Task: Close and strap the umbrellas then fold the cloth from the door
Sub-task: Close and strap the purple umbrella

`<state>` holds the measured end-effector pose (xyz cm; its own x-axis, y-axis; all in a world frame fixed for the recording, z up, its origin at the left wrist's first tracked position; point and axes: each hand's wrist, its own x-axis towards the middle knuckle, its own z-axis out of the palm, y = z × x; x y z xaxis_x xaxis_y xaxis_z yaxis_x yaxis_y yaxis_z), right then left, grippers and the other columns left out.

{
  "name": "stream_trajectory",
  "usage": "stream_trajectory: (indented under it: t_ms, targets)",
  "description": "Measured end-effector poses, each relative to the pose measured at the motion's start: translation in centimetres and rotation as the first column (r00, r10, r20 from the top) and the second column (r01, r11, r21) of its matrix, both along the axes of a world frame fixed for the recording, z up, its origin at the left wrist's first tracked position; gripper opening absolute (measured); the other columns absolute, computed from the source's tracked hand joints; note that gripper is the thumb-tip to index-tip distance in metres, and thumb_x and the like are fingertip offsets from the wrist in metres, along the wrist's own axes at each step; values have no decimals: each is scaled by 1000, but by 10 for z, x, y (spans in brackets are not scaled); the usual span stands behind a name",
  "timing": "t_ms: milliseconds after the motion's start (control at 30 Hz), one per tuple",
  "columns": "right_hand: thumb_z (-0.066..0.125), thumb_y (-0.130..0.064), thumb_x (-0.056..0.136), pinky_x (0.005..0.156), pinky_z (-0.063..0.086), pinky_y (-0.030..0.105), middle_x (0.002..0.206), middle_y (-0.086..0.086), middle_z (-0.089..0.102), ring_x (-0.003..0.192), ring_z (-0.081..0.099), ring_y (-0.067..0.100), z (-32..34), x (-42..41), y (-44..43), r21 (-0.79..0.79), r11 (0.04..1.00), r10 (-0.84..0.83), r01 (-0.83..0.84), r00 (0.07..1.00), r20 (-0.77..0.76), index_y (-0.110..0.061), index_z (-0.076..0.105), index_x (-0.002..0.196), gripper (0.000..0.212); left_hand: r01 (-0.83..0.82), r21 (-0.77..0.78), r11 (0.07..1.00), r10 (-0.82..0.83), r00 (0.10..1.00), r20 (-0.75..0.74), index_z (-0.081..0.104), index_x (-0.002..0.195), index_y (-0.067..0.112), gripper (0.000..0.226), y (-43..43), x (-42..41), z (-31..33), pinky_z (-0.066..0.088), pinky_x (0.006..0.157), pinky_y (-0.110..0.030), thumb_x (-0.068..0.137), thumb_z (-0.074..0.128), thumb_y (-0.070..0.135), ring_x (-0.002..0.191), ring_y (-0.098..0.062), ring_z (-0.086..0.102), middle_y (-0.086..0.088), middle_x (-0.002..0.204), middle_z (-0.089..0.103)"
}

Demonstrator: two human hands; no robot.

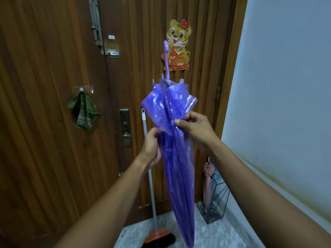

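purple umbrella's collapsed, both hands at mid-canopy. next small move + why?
Probably wrap the strap around the canopy and fasten it. The purple umbrella is collapsed, handle up, but its upper folds still flare loosely. The left hand bunches the plastic while the right hand pinches at the shaft, seemingly on the strap, though that is hard to make out.

Translucent purple umbrella (177, 158); green checked cloth (83, 111).

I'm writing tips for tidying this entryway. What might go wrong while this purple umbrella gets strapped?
1. The purple umbrella canopy flares loosely above both hands, so the strap may bunch it unevenly.
2. Its tip hangs near the broom on the floor and might snag it.
3. The thin plastic could crease where the right hand pinches it.
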<state>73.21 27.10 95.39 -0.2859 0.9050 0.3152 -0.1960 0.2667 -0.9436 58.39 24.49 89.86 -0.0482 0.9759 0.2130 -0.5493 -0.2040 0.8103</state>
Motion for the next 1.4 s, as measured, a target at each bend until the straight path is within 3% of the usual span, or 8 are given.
stream_trajectory:
  t_ms: [133,367,600,767,900,1033,1200,1400]
  targets:
    - [81,-4,78,56,48,26,73,16,58,62,55,18,0,1,4,-4,999,-36,36,999,12,-15,57,67,29,181,88,979,-167,974,-151,60,132,3,57,-8,2,1,50,100,-48,80,66,28,105,-32,66,-19,119,67]
    - [80,-6,81,48,51,25,64,9,62,50,57,16,12,-1,-4,13,1000,-16,13,971,237,-7,64,71,19,14,53,999,10,900,-436,69,114,7,51,-4,13,-7,58,82,-37,68,78,-13,95,-29,72,-14,107,75]
    - [89,-28,71,44,44,21,60,9,68,42,57,8,19,18,-6,207,969,-224,134,829,513,-2,75,71,29,10,-87,996,-49,886,-460,67,122,12,57,-4,-11,-14,58,90,-47,69,85,4,101,-35,72,-15,114,74]
    - [90,-42,65,60,46,26,61,-3,70,57,58,2,-4,21,0,348,893,-422,286,801,424,-13,74,63,33,-63,-151,986,-2,916,-400,71,97,3,28,-8,-15,-10,57,64,-31,69,66,0,63,-24,68,-11,75,72]
    - [90,-38,66,50,37,20,62,2,55,54,44,8,-8,22,-1,72,981,-193,180,922,335,-7,67,76,40,115,-213,970,-171,948,-267,68,79,-1,30,-13,-13,-2,54,53,-29,53,52,3,50,-23,62,-12,61,65]
    - [81,-43,75,50,21,24,77,6,52,53,35,9,-10,26,-7,-165,980,152,-108,946,286,-16,70,100,39,366,-168,915,-394,900,-184,70,77,-4,42,-14,-8,3,56,63,-35,42,51,11,54,-30,63,-18,64,63]
    - [67,-26,82,57,54,22,71,6,72,59,67,13,-11,26,-13,-187,939,312,-290,945,102,-7,67,90,20,705,-121,699,-715,683,-151,66,89,-7,45,-10,3,5,53,89,-49,51,57,16,77,-38,68,-22,77,66]
    - [82,-18,79,80,60,37,99,6,77,88,74,25,-1,22,-5,-34,993,113,-110,986,125,-12,68,105,30,423,-310,852,-520,755,-399,58,107,-1,43,0,-11,1,42,87,-43,73,51,24,89,-30,53,-17,99,58]
